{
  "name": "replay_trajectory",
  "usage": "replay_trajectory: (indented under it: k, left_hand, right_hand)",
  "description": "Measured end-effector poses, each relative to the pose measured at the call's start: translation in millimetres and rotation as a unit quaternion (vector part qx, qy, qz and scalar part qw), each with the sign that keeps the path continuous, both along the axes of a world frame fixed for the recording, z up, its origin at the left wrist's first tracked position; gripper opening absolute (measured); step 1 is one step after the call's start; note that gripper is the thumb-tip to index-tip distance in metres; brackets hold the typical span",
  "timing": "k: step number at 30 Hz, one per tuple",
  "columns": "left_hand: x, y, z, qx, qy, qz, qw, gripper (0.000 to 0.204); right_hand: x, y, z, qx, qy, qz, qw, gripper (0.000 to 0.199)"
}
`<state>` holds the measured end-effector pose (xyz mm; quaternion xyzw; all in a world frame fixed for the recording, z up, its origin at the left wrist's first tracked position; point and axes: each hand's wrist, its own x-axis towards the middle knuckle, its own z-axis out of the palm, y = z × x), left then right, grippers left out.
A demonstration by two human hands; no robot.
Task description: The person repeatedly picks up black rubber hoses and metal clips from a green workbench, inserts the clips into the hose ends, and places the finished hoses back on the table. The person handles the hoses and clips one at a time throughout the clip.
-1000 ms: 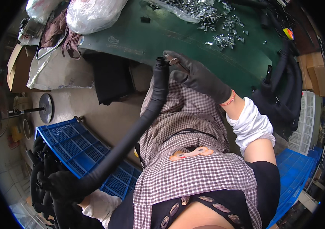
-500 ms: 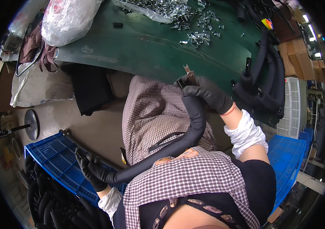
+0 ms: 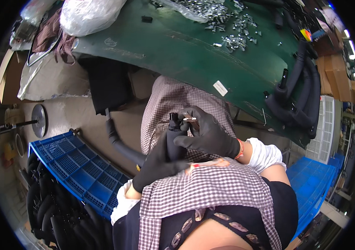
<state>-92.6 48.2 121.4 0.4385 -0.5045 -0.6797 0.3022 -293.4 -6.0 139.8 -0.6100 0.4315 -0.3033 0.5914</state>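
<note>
A black foam-covered tube (image 3: 173, 143) stands upright in front of my lap, its bare black end (image 3: 173, 119) pointing up. My left hand (image 3: 156, 164), in a dark glove, is closed around the foam just below that end. My right hand (image 3: 206, 135), gloved too, pinches a small metal clip (image 3: 190, 119) beside the tube end, its thumb against the foam. A foam-covered length (image 3: 121, 143) bends away to the left, with a metal clip (image 3: 107, 113) at its far tip; my left hand hides where it joins.
The green table (image 3: 177, 54) carries a pile of metal clips (image 3: 231, 41), a white label (image 3: 220, 88), a plastic bag (image 3: 90, 16) and bent foam-covered tubes (image 3: 298, 96). A blue crate (image 3: 81, 171) and many black tubes (image 3: 56, 204) lie left; another blue crate (image 3: 311, 179) is right.
The tube has been turned round: its clipped end now points left and the other end is up between my hands. My hands have come together, the right one now with a loose clip.
</note>
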Motion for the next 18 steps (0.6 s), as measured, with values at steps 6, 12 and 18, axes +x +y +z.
replay_trajectory:
  k: [6, 12, 18]
  left_hand:
    - [6.3, -3.1, 4.9, 0.073, -0.028, 0.022, 0.997, 0.084]
    - [-5.3, 1.6, 0.9, 0.057, -0.059, 0.016, 0.996, 0.088]
    - [-15.5, 10.8, -13.3, -0.027, -0.073, 0.012, 0.997, 0.087]
  right_hand:
    - [-42.6, -38.1, 10.8, 0.01, -0.199, -0.127, 0.972, 0.045]
    - [-63.4, -66.3, 58.2, -0.023, -0.517, -0.076, 0.852, 0.056]
    - [-20.9, -71.9, 43.7, -0.034, -0.532, 0.006, 0.846, 0.063]
